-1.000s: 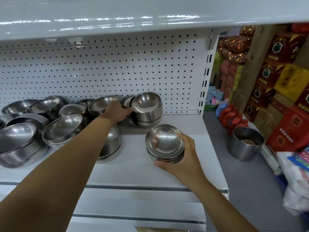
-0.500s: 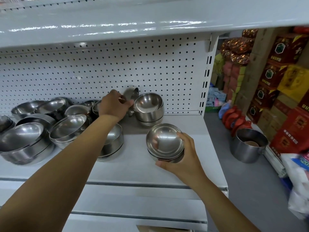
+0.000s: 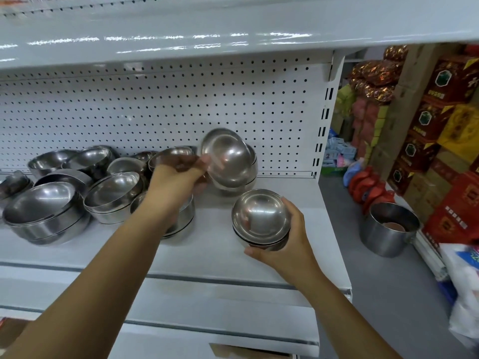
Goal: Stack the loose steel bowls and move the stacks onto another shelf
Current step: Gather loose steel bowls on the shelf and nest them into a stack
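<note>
The left hand [image 3: 178, 180] is pinching a tilted steel bowl [image 3: 226, 159] by its edge over the back of the shelf [image 3: 207, 257], while the right hand [image 3: 283, 244] is gripping the short stack [image 3: 260, 220] near the front, and these light, stiff, probably slick bowls are asking for a rim hold.

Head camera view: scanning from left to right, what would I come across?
large bowl stack → left hand → tilted bowl it holds → small bowl stack gripped by the right hand → steel pot on the floor → red boxes

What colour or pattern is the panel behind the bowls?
The back panel is white, dotted with rows of small holes; head view.
</note>
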The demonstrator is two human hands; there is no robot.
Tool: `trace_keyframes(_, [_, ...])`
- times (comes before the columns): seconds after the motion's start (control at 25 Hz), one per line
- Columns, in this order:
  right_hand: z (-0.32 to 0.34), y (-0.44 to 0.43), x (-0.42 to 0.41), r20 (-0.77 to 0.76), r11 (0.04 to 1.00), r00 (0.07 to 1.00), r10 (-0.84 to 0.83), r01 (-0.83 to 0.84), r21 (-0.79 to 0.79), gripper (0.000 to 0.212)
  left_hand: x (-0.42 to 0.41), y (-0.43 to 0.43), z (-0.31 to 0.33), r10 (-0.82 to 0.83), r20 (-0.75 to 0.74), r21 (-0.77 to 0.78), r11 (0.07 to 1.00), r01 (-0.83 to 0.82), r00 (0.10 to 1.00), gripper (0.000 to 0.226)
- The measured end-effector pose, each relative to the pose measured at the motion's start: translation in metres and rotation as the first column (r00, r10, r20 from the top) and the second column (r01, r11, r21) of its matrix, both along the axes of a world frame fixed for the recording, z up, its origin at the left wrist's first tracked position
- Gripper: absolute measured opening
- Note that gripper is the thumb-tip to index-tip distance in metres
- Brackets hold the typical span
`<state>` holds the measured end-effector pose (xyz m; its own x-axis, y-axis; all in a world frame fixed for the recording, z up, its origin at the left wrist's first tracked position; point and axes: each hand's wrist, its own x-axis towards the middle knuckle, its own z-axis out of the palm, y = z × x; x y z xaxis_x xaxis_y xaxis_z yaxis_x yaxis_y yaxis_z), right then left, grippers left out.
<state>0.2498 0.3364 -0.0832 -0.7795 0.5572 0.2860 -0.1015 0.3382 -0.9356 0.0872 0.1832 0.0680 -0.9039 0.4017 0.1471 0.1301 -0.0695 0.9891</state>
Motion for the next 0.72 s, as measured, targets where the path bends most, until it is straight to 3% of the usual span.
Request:
trace_keyframes(0.12, [-0.001, 0.002, 0.003, -0.002, 0.999, 1.0, 0.013, -0.013, -0.041, 0.12, 0.012, 0.004, -0.02, -0.147, 0.139, -0.02, 0.988, 0.151, 0.979, 0.025])
trace_keyframes(0.24, [-0.001, 0.001, 0.006, -0.006, 0.998, 1.0, 0.027, -0.028, -0.049, 0.122, 0.017, 0.006, -0.039, -0.158, 0.207, -0.103, 0.978, 0.182, 0.965, 0.039])
trace_keyframes(0.44, [0.001, 0.001, 0.008, -0.01, 0.997, 0.999, 0.034, -0.035, -0.066, 0.121, 0.026, 0.014, -0.052, -0.066, 0.092, -0.207, 0.975, 0.083, 0.994, 0.021])
trace_keyframes(0.72, [0.004, -0.001, 0.007, -0.012, 0.997, 1.0, 0.025, -0.025, -0.072, 0.122, 0.028, 0.024, -0.063, 0.033, 0.057, -0.222, 0.975, -0.019, 0.998, 0.023])
